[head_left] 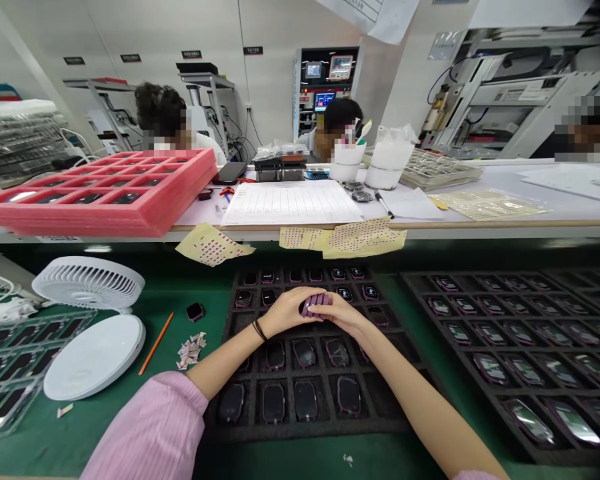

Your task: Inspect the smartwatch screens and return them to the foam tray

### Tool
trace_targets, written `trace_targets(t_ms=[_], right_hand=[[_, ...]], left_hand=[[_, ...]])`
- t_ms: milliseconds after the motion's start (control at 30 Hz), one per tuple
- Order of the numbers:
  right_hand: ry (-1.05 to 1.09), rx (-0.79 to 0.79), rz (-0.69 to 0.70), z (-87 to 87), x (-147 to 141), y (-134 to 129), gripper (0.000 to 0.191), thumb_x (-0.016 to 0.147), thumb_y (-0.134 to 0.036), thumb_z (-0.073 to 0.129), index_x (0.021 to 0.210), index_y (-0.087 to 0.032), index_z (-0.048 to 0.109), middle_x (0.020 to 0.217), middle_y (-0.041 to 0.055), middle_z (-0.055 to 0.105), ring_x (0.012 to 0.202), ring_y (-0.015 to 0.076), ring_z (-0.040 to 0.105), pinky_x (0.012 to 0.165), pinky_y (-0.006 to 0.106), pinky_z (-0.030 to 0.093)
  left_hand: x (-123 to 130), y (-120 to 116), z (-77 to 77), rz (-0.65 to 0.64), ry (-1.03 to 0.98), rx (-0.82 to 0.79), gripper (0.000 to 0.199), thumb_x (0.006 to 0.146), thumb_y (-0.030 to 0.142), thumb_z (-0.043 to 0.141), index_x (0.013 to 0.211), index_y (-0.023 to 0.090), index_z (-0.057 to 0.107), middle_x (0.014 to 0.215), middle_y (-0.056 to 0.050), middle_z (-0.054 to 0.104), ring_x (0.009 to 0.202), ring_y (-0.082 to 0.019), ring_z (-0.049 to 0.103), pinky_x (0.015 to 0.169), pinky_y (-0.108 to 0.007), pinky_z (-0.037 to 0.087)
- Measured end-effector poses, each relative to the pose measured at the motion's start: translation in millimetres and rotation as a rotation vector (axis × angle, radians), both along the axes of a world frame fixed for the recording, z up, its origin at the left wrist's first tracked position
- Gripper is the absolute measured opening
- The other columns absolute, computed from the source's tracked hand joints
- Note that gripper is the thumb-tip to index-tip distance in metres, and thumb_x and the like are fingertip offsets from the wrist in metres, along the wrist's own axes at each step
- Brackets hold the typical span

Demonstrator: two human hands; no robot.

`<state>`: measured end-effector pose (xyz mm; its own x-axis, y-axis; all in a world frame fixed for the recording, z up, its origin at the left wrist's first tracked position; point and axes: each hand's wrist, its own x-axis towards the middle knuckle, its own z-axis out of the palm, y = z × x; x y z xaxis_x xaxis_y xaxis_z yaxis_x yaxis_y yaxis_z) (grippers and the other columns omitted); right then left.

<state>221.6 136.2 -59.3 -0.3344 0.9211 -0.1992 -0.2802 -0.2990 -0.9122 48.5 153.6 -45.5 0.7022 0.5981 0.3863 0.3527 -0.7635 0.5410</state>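
Note:
Over the middle of a black foam tray (325, 430), my two hands meet around a small stack of purple watch cases (315, 305). My left hand (289, 312) wraps round the stack from the left, a dark hair tie at its wrist. From the right, my right hand (344, 315) grips the same stack, thumb and fingers against it. Below the hands, dark-faced watches (305, 399) lie in the tray's pockets; some pockets hold none. In the tray's far rows, a few watches (370, 291) show lit screens. My forearms hide part of the tray.
A second foam tray (485, 420) full of watches lies right. Left are a white fan (94, 357), an orange stick (156, 343), a single watch (195, 311), paper scraps (192, 350) and clear trays (25, 363). The raised shelf holds a pink foam tray (180, 200). Co-workers sit beyond.

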Motion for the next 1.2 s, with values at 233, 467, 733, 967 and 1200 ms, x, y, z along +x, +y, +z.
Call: trace_targets(t_ms=[233, 467, 733, 967, 1200], right_hand=[[0.113, 0.002, -0.143, -0.9, 5.7, 6.2, 0.035, 0.052, -0.028, 0.088, 0.081, -0.016, 0.073, 0.077, 0.0041, 0.074, 0.071, 0.0177, 0.069, 0.077, 0.032, 0.058], [0.168, -0.016, -0.225, -6.6, 12.4, 13.3, 0.031, 0.055, -0.024, 0.087, 0.08, -0.015, 0.071, 0.086, 0.0091, 0.075, 0.083, 0.0245, 0.071, 0.089, 0.043, 0.056], [0.18, -0.014, -0.271, -8.0, 15.5, 16.5, 0.031, 0.055, -0.023, 0.087, 0.08, -0.014, 0.071, 0.086, 0.0097, 0.075, 0.086, 0.0249, 0.071, 0.092, 0.042, 0.056], [0.176, -0.021, -0.27, -7.9, 14.9, 15.4, 0.033, 0.053, -0.023, 0.089, 0.079, -0.014, 0.071, 0.085, 0.0095, 0.075, 0.084, 0.0238, 0.072, 0.092, 0.04, 0.056], [0.162, -0.021, -0.271, -7.7, 14.1, 15.0, 0.038, 0.049, -0.025, 0.09, 0.08, -0.013, 0.072, 0.084, 0.0102, 0.075, 0.085, 0.0249, 0.072, 0.092, 0.039, 0.056]], left_hand=[[-14.1, 14.8, -5.8, 0.213, -0.056, -0.121, 0.035, 0.083, 0.035, 0.065, 0.11, 0.014, 0.062, 0.105, -0.009, 0.07, 0.087, -0.017, 0.068, 0.076, -0.027, 0.054], [-10.9, 14.1, -12.5, 0.252, 0.04, -0.084, 0.018, 0.086, 0.027, 0.062, 0.099, 0.015, 0.065, 0.099, -0.007, 0.071, 0.093, -0.018, 0.065, 0.085, -0.03, 0.051], [-25.1, 2.7, -12.8, 0.13, 0.335, 0.047, 0.033, 0.092, 0.029, 0.053, 0.122, 0.019, 0.059, 0.127, -0.012, 0.06, 0.119, -0.022, 0.053, 0.103, -0.039, 0.041], [-29.4, 9.3, 18.6, -0.032, 0.569, 0.039, 0.036, 0.086, 0.019, 0.06, 0.121, 0.018, 0.061, 0.115, -0.009, 0.065, 0.107, -0.021, 0.06, 0.094, -0.03, 0.046], [-24.3, 2.8, 12.3, 0.027, 0.54, 0.1, 0.042, 0.082, 0.013, 0.059, 0.123, 0.021, 0.055, 0.11, -0.007, 0.063, 0.105, -0.022, 0.06, 0.09, -0.031, 0.047]])
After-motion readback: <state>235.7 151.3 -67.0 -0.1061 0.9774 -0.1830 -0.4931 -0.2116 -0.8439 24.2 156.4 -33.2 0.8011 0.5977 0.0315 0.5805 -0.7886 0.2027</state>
